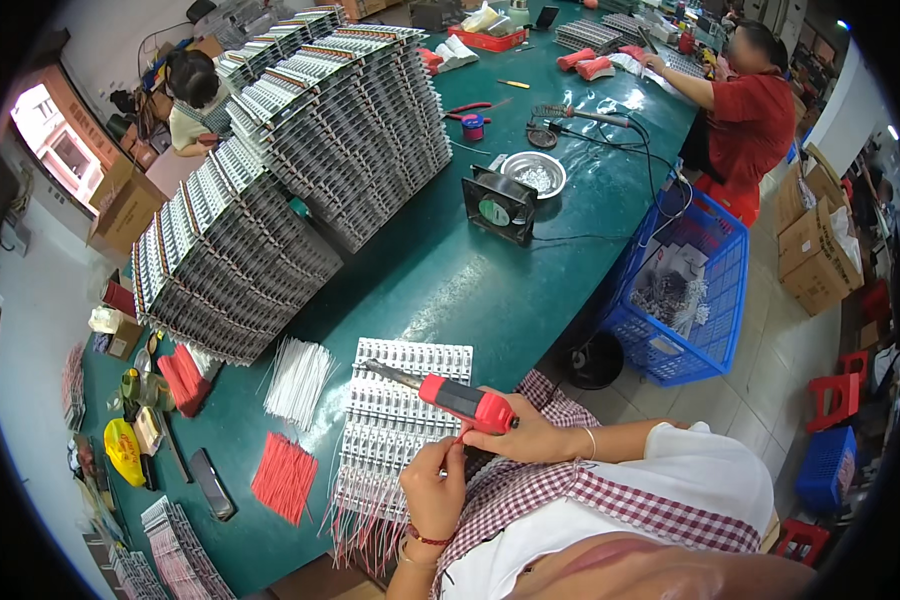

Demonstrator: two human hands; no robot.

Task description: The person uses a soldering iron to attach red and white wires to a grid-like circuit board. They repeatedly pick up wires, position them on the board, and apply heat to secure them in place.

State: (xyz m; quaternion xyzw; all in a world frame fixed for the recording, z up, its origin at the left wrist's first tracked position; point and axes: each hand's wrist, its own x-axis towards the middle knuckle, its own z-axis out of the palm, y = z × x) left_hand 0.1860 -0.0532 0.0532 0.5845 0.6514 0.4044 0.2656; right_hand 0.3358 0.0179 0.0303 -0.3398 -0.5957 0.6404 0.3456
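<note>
My right hand is wrapped round a red and black soldering gun. Its long metal tip points left, over a panel of small white and silver parts in rows on the table. Close below the gun, my left hand is closed in a pinch by the gun's red lower part; what its fingers hold is too small to make out. Thin red and white wires hang from the panel's near edge. Left of the panel lie a bundle of white wires and a bundle of red wires.
Tall stacks of similar panels fill the table's left side. Beyond my hands stand a black fan, a metal bowl and a soldering iron on a stand. A blue crate is beside the table. Two people work nearby.
</note>
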